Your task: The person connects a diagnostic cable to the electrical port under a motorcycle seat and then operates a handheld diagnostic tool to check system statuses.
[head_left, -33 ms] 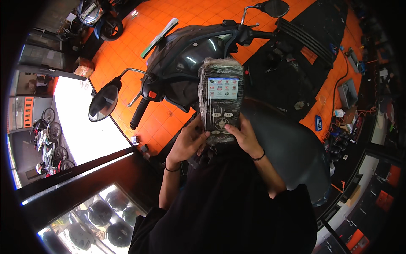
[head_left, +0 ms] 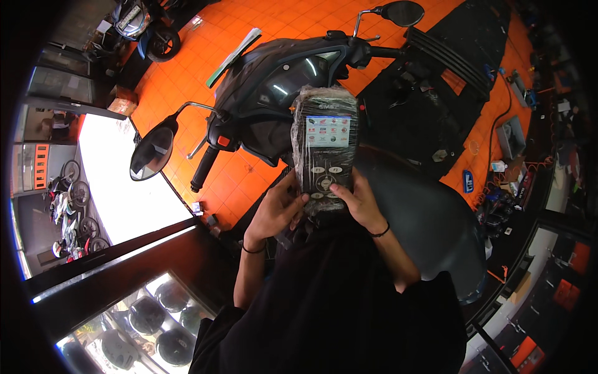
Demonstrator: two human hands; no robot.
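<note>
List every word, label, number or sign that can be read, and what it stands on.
Tester: pale lettering at the top, not copied here.
Tester, below its screen: a thin line, too blurred.
Screen: rows of logos, too small to read.
Keys: short dark labels, not copied here.
Far scooter's plate: too small.

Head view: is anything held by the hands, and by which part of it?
A plastic-wrapped handheld device, by its lower end: left hand at the lower left edge, right hand at the lower right, its thumb over the keypad.
</note>
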